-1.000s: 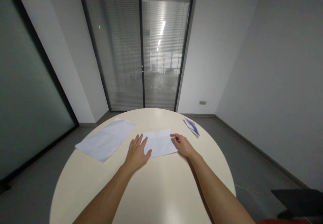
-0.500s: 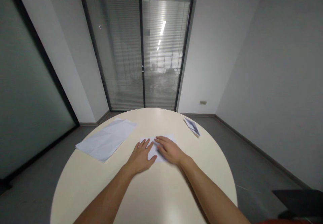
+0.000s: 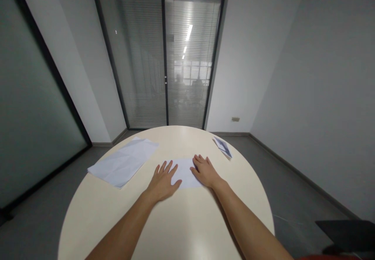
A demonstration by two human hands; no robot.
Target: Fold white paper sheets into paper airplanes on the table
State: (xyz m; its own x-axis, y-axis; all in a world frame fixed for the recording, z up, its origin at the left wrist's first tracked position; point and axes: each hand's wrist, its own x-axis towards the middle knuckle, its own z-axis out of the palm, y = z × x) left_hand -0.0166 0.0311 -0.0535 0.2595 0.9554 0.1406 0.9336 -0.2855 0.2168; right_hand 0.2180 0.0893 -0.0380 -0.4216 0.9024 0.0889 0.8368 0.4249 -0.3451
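A small sheet of white paper (image 3: 185, 172) lies flat on the round cream table (image 3: 187, 221). My left hand (image 3: 163, 182) rests palm down over the paper's left edge, fingers spread, the thumb on the sheet. On the sheet's right side lies my right hand (image 3: 205, 171), also palm down, with its fingers partly apart. Neither hand grips anything. Larger creased white sheets (image 3: 124, 161) lie at the table's left. Near the far right edge is a folded paper with a dark printed area (image 3: 223, 147).
Beyond the table stands a glass door with blinds (image 3: 166, 61) in a dark frame. A frosted glass panel (image 3: 32, 107) is on the left. At the lower right is a black chair part (image 3: 347, 234). A socket (image 3: 235, 119) sits low on the far wall.
My right hand has moved right across the small paper, away from my left hand, uncovering its middle. My left hand has stayed in place.
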